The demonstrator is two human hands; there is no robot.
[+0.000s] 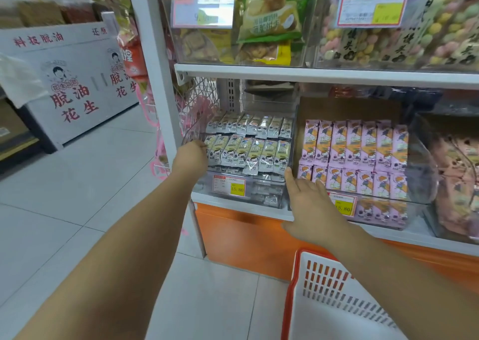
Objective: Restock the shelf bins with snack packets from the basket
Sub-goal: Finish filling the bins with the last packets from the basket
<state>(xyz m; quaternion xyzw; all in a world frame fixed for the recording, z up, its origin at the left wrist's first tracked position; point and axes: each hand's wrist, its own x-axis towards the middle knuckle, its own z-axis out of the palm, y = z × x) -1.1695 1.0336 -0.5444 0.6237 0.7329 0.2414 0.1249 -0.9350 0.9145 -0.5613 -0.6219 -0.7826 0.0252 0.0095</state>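
My left hand point(190, 155) curls on the clear bin's point(248, 197) left wall; whether it grips, I can't tell. The white packets point(248, 150) fill it in rows. My right hand point(311, 210), spread and empty, touches the right corner. I'd square the bin gently; the pink bin point(420, 184) crowds right. The basket point(337, 301) waits near right.
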